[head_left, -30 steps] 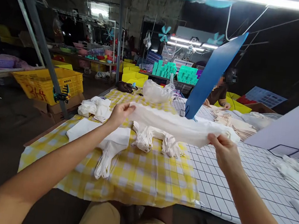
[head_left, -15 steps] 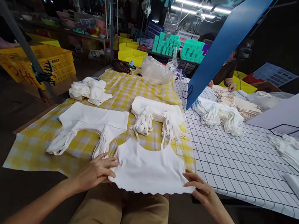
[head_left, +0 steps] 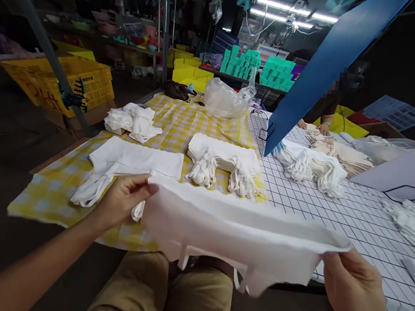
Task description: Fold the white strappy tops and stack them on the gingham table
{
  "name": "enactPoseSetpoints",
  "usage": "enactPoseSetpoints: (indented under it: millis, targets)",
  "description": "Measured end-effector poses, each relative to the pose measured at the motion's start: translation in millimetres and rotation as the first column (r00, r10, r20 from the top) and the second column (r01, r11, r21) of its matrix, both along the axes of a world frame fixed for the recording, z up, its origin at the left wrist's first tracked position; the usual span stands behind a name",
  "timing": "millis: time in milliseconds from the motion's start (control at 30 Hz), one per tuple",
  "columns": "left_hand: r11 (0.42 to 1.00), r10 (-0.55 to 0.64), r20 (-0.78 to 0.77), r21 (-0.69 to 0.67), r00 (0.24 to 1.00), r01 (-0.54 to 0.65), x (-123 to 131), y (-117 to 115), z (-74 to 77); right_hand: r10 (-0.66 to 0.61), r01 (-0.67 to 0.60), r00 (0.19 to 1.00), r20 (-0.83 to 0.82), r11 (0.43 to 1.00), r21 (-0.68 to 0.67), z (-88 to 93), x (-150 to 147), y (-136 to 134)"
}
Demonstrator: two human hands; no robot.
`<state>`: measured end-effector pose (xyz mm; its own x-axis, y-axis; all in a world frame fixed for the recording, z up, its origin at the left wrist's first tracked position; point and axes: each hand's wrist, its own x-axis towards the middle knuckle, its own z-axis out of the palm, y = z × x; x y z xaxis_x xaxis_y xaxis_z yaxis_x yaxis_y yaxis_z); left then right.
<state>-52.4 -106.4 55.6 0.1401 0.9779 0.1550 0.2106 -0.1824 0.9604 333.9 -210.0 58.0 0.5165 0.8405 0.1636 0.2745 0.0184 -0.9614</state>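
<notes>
A white camisole top [head_left: 236, 228] is stretched between my two hands, hem upward and thin straps hanging down over my lap. My left hand [head_left: 125, 198] pinches one corner of the hem. At the opposite corner, my right hand [head_left: 356, 280] grips the cloth between thumb and fingers. Just beyond my left hand lies a flat white stack of tops [head_left: 136, 157], partly covered by that hand. Behind the held top sits a thicker pile of white tops [head_left: 225, 152] with bunched straps facing me.
A yellow checked cloth [head_left: 45, 197] covers the table's left part. A crumpled white garment heap [head_left: 134, 122], a clear plastic bag [head_left: 225, 97] and a blue panel [head_left: 314, 78] stand further back. Beige garments [head_left: 343, 151] lie near another person's hands [head_left: 313, 127]. A yellow crate [head_left: 62, 81] is at left.
The camisole top has come up off the table and flipped, straps now hanging toward me. My hands have risen and spread apart, pulling its hem wide. The view has shifted slightly.
</notes>
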Motion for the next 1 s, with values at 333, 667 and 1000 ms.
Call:
enactPoseSetpoints:
  millis: [333,667,1000]
  targets:
    - [0.962,0.195,-0.51,0.266,0.838,-0.062,71.6,75.8,-75.1,0.05,0.08,0.865,0.5,0.969,-0.235,-80.4,-1.3,108.4]
    - [0.997,0.043,-0.46,0.08,0.887,-0.007,91.7,-65.8,-126.5,-0.019,0.076,0.882,0.471,0.992,-0.101,-119.3,-85.9,5.2]
    - [0.859,0.099,0.003,-0.505,0.995,-0.084,106.9,-80.3,-166.2,-0.243,0.233,0.969,-0.039,0.956,-0.177,-146.2,-128.6,-7.7]
